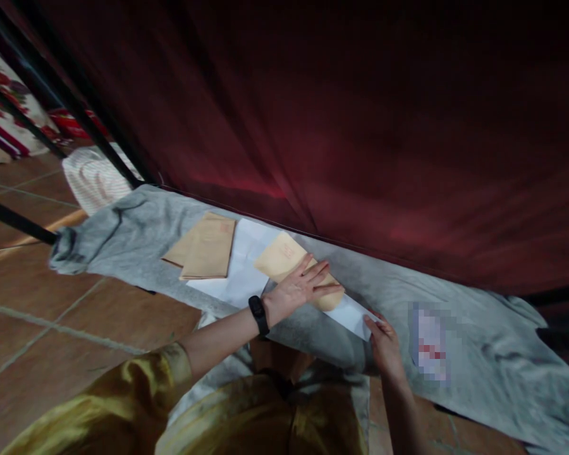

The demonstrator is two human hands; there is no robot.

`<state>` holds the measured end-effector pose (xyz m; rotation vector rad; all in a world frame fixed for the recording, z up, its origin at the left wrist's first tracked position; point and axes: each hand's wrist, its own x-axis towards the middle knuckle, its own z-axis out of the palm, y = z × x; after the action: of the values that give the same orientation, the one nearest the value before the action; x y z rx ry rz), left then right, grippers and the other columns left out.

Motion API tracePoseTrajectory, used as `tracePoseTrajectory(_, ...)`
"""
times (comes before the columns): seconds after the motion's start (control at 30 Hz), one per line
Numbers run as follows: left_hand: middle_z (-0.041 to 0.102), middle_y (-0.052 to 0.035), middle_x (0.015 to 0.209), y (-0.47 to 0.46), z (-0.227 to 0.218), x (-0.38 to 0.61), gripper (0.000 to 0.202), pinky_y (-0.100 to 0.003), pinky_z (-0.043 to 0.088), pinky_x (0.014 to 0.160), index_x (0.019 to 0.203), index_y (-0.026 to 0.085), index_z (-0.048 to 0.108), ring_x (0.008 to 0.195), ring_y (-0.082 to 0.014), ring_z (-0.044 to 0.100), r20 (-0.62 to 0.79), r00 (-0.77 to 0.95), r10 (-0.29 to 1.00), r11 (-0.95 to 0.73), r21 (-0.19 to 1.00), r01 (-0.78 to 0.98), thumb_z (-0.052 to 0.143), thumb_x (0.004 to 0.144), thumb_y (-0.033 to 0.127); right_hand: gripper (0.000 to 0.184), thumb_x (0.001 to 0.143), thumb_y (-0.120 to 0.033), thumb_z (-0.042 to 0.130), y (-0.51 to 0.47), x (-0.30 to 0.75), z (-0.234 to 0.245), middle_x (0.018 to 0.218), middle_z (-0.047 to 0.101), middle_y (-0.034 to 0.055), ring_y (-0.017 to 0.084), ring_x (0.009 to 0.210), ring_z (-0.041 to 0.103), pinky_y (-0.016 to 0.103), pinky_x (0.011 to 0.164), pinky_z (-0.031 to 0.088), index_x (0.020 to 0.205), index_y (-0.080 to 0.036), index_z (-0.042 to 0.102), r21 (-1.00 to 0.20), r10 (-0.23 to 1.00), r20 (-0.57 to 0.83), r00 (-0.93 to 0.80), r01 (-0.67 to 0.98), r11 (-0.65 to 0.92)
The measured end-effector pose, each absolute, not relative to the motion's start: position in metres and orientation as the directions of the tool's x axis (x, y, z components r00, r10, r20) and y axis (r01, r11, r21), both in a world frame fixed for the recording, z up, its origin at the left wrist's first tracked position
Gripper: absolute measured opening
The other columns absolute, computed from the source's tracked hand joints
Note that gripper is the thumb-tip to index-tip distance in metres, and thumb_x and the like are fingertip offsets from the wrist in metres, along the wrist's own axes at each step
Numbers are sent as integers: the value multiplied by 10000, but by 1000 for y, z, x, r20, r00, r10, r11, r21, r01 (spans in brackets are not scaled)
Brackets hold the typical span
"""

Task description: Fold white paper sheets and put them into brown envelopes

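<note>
My left hand [301,287], with a black wristband [258,315] on the wrist, lies flat with spread fingers on a tan envelope [277,256]. A folded white paper [353,316] sticks out of the envelope's right end. My right hand [384,341] pinches the outer end of that paper between thumb and fingers. How far the paper reaches inside the envelope is hidden. To the left, several tan envelopes [211,246] overlap in a pile, partly on white sheets [246,262].
A grey cloth [384,272] covers the narrow surface under the papers. A blurred-out item [430,344] lies at the right. Dark red fabric [275,139] hangs behind. Black bars [71,95] stand at the left, near striped cloth [99,177] above the tiled floor [42,328].
</note>
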<state>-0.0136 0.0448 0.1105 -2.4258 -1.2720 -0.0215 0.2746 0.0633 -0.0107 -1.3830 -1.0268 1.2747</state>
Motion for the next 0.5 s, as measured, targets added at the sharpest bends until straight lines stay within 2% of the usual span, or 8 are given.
tracePoseTrajectory(0.1,441,-36,1567,45,113,-10,798,-579,234,1221,1561,430,235,1495,-243,325,185,573,798,-504,-315,804,528,892,109,471,569,-539,883,62,275,-12,730,722,12,203,617,663,316,588,521,874,-222,715,-953,957,-280,72,-138,-269)
tracePoseTrajectory(0.23,420,-55,1580,43,108,-9,874,-581,230,1225,1577,412,188,1503,-256,308,177,573,800,-511,-299,806,556,854,85,421,588,-510,889,61,277,-15,695,704,-5,179,577,634,302,576,499,836,-217,714,-948,952,-295,84,-150,-280)
tracePoseTrajectory(0.37,401,-48,1588,42,102,-7,843,-583,234,1227,1583,415,163,1506,-260,304,186,564,805,-506,-280,816,509,886,88,404,598,-515,880,61,277,-18,712,706,-12,179,612,640,294,596,493,802,-216,701,-949,955,-289,71,-150,-276)
tracePoseTrajectory(0.5,342,-80,1625,40,100,-11,934,-596,156,1238,1596,376,107,1527,-281,245,190,548,814,-532,-133,836,554,841,54,387,612,-529,856,58,272,-13,644,672,-28,163,560,605,287,585,478,733,-214,668,-952,955,-282,95,-151,-267)
